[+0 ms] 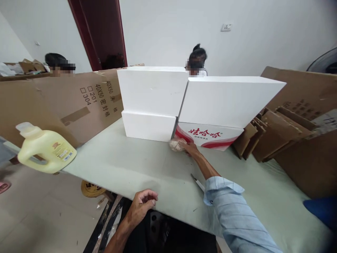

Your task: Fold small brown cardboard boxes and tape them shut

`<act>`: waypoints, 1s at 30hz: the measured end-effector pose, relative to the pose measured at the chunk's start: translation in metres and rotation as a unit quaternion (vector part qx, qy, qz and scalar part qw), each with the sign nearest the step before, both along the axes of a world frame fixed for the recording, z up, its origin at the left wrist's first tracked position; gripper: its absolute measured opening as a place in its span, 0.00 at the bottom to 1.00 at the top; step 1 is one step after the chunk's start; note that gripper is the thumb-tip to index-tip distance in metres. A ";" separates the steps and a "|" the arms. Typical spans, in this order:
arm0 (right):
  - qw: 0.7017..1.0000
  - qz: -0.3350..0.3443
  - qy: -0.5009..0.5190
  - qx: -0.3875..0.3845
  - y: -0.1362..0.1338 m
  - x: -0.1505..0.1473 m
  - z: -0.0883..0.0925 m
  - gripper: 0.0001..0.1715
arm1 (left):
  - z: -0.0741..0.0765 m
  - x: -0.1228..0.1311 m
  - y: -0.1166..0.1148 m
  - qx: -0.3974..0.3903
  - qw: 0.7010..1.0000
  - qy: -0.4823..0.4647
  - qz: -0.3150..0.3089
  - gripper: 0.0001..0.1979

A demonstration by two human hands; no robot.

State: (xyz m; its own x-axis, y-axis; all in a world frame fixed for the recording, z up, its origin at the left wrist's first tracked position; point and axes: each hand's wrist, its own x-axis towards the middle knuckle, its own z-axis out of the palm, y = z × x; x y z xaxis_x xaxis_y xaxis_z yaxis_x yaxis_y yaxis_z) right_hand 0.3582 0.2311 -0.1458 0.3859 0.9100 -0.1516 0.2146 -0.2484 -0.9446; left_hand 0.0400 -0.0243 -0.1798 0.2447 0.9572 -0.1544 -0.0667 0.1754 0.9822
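Observation:
My right hand (191,147) reaches forward over the table, its fingers closed on a small crumpled beige bundle (177,144), maybe cloth or clear-wrapped stuff. The bundle lies at the foot of a white carton with red lettering (207,135). Near the table's front edge is my left hand (142,205), empty, its fingers loosely curled and apart from the thumb. Below my right forearm, a slim pale tool with a dark tip (198,182) rests on the table, partly hidden by the sleeve.
White boxes (152,91) stand stacked at the table's back, with another white box (226,102) on the lettered carton. Folded cardboard (279,133) leans at right. A yellow jug (47,149) is at the left edge, before a cardboard panel (76,102). Two people sit beyond.

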 end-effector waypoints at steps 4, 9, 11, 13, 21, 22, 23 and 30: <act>0.999 -0.035 0.023 -0.034 -0.011 -0.016 0.003 0.37 | 0.004 0.002 0.003 0.025 1.000 0.017 0.005 0.12; 0.997 -0.045 0.064 -0.018 -0.051 -0.017 0.001 0.40 | 0.011 0.007 0.013 0.051 0.998 0.014 0.038 0.12; 0.996 -0.040 0.075 -0.011 -0.070 -0.017 -0.003 0.39 | 0.010 0.013 0.024 0.039 0.998 -0.006 0.053 0.14; 0.996 -0.035 0.080 -0.005 -0.085 -0.020 -0.006 0.39 | 0.009 0.022 0.036 0.028 0.998 -0.022 0.057 0.19; 0.994 -0.031 0.101 0.015 -0.112 -0.044 0.000 0.41 | 0.005 0.045 0.047 0.017 0.996 -0.045 0.074 0.26; 0.993 -0.028 0.109 0.018 -0.117 -0.046 0.002 0.40 | 0.003 0.044 0.045 0.012 0.995 -0.047 0.081 0.27; 0.992 -0.021 0.119 0.020 -0.123 -0.048 0.004 0.40 | 0.001 0.042 0.044 0.006 0.995 -0.050 0.090 0.29; 0.978 0.064 0.193 0.051 -0.208 -0.076 0.004 0.41 | -0.001 0.030 0.032 -0.026 0.985 -0.125 0.115 0.51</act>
State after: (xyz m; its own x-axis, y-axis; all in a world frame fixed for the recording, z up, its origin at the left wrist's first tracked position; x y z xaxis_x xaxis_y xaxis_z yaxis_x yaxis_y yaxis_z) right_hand 0.2821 0.0228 -0.1414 0.2008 0.9650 -0.1689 -0.1400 -0.1424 -0.9799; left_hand 0.0704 0.0072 -0.1808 0.0589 0.9841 -0.1673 -0.3489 0.1774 0.9202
